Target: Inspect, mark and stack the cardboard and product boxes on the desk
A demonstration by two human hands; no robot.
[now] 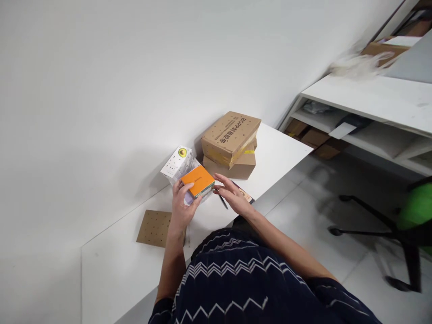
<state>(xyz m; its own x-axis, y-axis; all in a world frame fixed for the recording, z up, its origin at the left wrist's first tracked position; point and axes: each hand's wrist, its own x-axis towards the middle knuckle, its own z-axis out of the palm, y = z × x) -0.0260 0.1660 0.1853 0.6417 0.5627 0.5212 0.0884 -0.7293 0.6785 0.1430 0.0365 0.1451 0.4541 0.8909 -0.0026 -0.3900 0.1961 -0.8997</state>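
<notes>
An orange box with a dark green side sits in the grip of my left hand, its thumb on the top face and other fingers at the edges. Close to the box's right side, my right hand has its fingers stretched out and apart; whether a fingertip touches the box I cannot tell. Behind the orange box stands a white box with an avocado picture. A dark pen lies on the table below my right hand. Beside that hand is a small printed item, partly covered.
Two stacked cardboard cartons stand against the wall at the back of the white table. A flat brown cardboard piece lies left of my forearm. To the right are a white shelf unit and a green chair.
</notes>
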